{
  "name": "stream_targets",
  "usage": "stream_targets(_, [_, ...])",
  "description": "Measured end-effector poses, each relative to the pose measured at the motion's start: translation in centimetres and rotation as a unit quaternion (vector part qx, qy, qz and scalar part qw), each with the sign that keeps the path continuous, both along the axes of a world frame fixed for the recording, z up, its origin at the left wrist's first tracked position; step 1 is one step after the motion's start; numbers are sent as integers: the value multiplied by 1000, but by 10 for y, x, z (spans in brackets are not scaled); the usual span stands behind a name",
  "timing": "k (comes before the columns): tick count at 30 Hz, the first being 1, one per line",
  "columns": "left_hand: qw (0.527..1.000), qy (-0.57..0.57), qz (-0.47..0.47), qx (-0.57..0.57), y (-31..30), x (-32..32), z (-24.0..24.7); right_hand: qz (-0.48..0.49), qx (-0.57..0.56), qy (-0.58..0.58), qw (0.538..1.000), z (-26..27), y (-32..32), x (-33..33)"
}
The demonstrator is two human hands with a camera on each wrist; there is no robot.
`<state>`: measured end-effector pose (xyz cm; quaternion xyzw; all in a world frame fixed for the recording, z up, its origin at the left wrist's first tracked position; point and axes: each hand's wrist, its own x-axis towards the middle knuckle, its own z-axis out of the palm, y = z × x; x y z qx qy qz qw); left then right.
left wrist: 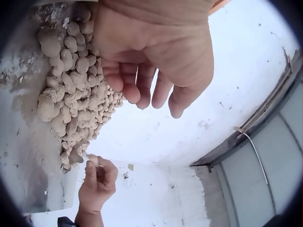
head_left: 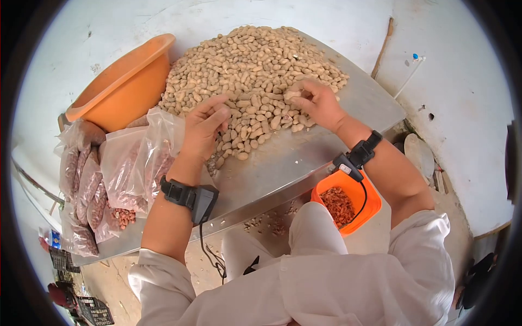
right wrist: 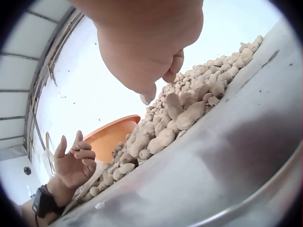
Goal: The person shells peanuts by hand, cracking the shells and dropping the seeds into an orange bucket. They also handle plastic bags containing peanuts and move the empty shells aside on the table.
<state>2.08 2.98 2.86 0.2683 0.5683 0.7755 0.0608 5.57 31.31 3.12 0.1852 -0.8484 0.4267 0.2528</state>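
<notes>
A large heap of unshelled peanuts [head_left: 244,65] lies on a metal table [head_left: 272,163]. At the heap's near left side, the left hand [head_left: 204,127] hovers with its fingers loosely bent; in the left wrist view this hand [left wrist: 156,47] shows nothing between thumb and fingers. Over the right part of the heap, the right hand [head_left: 323,108] has thumb and forefinger together. The left wrist view shows that hand [left wrist: 97,187] pinching a pale peanut [left wrist: 93,159] at its fingertips. In the right wrist view the palm side of the right hand [right wrist: 147,42] is mostly hidden.
An orange basin [head_left: 122,81] leans at the heap's left. Clear bags of reddish kernels [head_left: 122,168] lie on the table's left. Below the table's near edge, an orange container [head_left: 371,204] holds reddish bits. A cable hangs from each wrist camera. White walls stand behind.
</notes>
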Motion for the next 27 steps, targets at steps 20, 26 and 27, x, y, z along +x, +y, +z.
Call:
stream_targets(20, [992,42,106,55,9,7,-6,342,-283,-175,879,10,-121,-56])
stream_targets(26, [981,63,178,-50,17,10,-14,342,-211,-121,908,0,-112,-53])
stream_targets(27, [978,61,191,-64,20,11,-16,335,-185,-88,920,-5,-114,-54])
